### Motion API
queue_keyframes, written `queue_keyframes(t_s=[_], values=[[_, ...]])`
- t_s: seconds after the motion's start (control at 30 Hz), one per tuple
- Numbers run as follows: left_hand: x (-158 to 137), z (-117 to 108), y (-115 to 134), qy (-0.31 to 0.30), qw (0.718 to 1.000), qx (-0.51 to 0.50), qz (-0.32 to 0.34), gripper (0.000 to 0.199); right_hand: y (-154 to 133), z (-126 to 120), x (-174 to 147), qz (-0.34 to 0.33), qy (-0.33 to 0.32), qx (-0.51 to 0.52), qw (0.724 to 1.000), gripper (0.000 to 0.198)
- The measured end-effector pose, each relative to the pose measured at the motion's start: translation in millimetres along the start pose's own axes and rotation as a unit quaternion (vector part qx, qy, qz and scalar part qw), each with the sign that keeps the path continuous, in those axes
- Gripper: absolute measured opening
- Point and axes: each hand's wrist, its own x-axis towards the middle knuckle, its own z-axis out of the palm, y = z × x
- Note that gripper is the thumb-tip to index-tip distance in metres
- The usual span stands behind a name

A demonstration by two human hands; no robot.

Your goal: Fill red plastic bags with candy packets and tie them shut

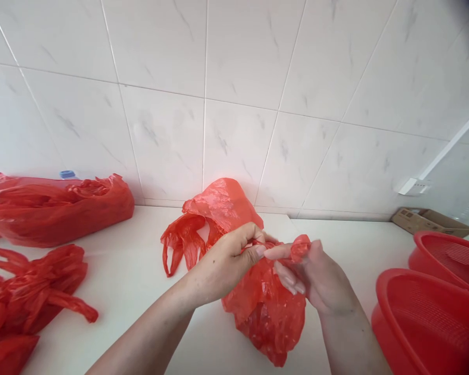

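1. Tiled wall [160,130]: it rises behind your whole workspace.
2. White table [128,281]: your working surface, with everything below resting on it or held above it.
3. Red baskets: the front basket [383,297] and the rear basket [418,242] sit at your right, just beside each other.
4. Long red bundle [62,216]: it lies at the far left near the wall; knotted red bags [35,286] lie nearer you.
5. Held red bag [268,312]: it hangs below your hands, in the middle of the table. It should handle as light and limp, slippery and easily torn, so take it by the gathered neck or a twisted strip rather than the thin, puffed side.
6. Rear red bag [229,203]: it lies crumpled behind your hands, handles spread to the left. It looks just as soft; the handles offer the surest hold.
7. Left hand [230,255]: your thumb and forefinger pinch the gathered plastic.
8. Right hand [324,276]: red plastic wraps your forefinger, the other fingers loosely bent; you cannot tell whether the thumb presses on it.
9. Cardboard box [430,223]: at the far right, behind the baskets.
10. Blue cap [67,174]: it shows behind the long bundle.
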Motion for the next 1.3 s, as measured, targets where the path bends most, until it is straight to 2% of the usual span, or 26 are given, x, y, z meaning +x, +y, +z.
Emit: queue_keyframes(t_s=[0.07, 0.17, 0.2, 0.33, 0.43, 0.57, 0.67, 0.8, 0.87, 0.93, 1.0, 1.13, 1.23, 1.3], values=[[1, 3, -3, -0.018, 0.999, -0.025, -0.028, 0.02, -2, -1, -2, 0.011, 0.022, -0.036, 0.999, 0.055], [3, 5, -7, 0.004, 0.999, -0.038, -0.037, 0.021, -9, 3, -3, 0.055, 0.063, -0.12, 0.989, 0.024], [3, 5, -7, 0.006, 0.998, -0.048, -0.038, 0.021, -12, 5, -4, 0.073, 0.071, -0.133, 0.986, 0.022], [3, 4, -6, 0.01, 0.997, -0.063, -0.034, 0.02, -21, 11, -5, 0.13, 0.061, -0.136, 0.98, 0.047], [3, 3, -6, 0.008, 0.998, -0.065, -0.025, 0.021, -26, 14, -5, 0.131, 0.032, -0.136, 0.982, 0.049], [4, 3, -11, -0.024, 0.995, -0.061, -0.076, 0.026, -25, 12, -5, 0.129, 0.021, -0.157, 0.979, 0.053], [3, 4, -13, -0.021, 0.994, -0.061, -0.086, 0.026, -17, 6, -2, 0.102, 0.076, -0.231, 0.965, 0.05], [2, 8, -8, -0.009, 0.996, -0.033, -0.077, 0.021, -1, 5, 7, 0.073, 0.175, -0.333, 0.924, 0.028], [2, 11, -6, -0.008, 0.997, -0.009, -0.074, 0.017, 4, 8, 12, 0.07, 0.205, -0.347, 0.912, 0.025], [2, 13, -5, -0.007, 0.997, 0.015, -0.07, 0.013, 6, 10, 14, 0.068, 0.205, -0.325, 0.921, 0.032], [3, 15, -5, -0.003, 0.997, 0.038, -0.066, 0.012, 5, 8, 13, 0.06, 0.183, -0.28, 0.941, 0.037], [3, 14, -3, 0.024, 0.991, 0.122, -0.045, 0.011, 3, -4, 7, 0.034, 0.134, -0.144, 0.98, 0.029], [0, 12, 2, 0.043, 0.978, 0.205, 0.019, 0.01, 10, -12, 11, 0.044, 0.151, -0.057, 0.986, 0.028], [-6, 12, 4, 0.021, 0.966, 0.248, 0.068, 0.015, 20, -17, 19, 0.07, 0.195, -0.08, 0.975, 0.027]])
